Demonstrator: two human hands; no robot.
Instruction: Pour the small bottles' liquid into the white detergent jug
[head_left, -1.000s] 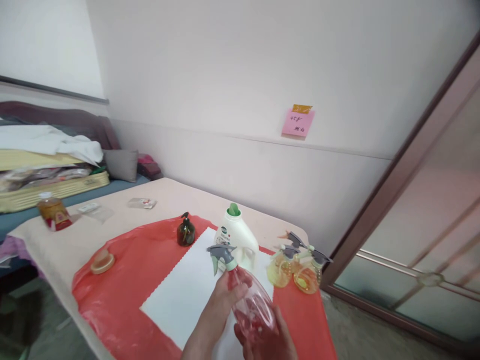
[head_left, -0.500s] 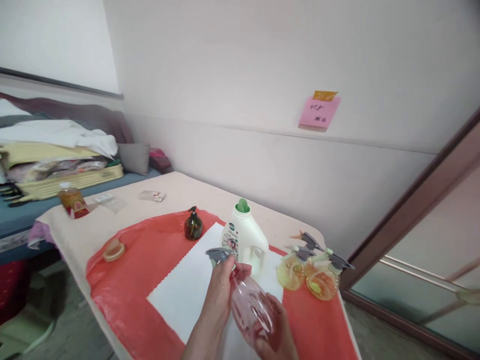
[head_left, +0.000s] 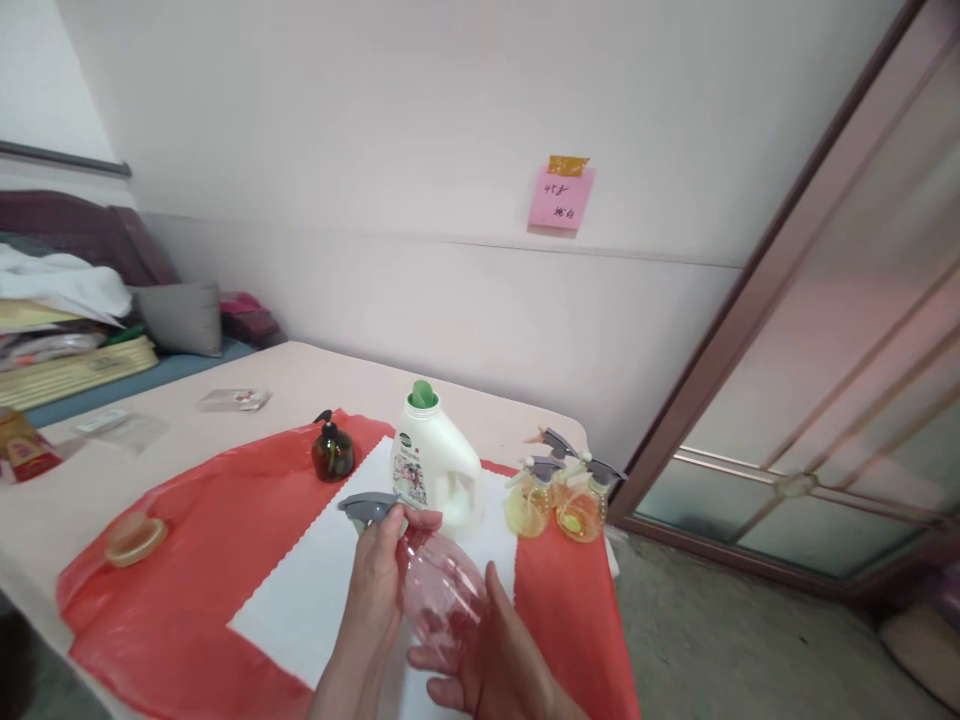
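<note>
A big table (head_left: 315, 372) stands by the wall, and a red sheet (head_left: 217, 520) covers the near part of it. A white cloth (head_left: 315, 600) lies on the red sheet. On the cloth stands a white jug (head_left: 435, 465) with a green cap. To the right of the jug stand three small yellow spray bottles (head_left: 559, 495), close together. To the left of the jug stands a little dark pump bottle (head_left: 332, 450).

Above the cloth, near the person, both hands hold a pink spray bottle (head_left: 439, 600). It lies tilted. Its long side runs from the gray spray top (head_left: 366, 508) at the upper left down to its fat round end at the lower right.

The left hand (head_left: 379, 585) is wrapped tight around the thin neck, just under the gray top, so it is the hand nearer the top. The right hand (head_left: 495, 665) cups the round bottom from below, fingers curled on it.

Compared with half a second ago, the hands grip the bottle in the same way. The bottle sits a bit more to the left in the picture, and the jug and the yellow bottles do too. The pink note (head_left: 560, 197) on the wall has also slid left. More of the glass door (head_left: 825, 380) shows now.
</note>
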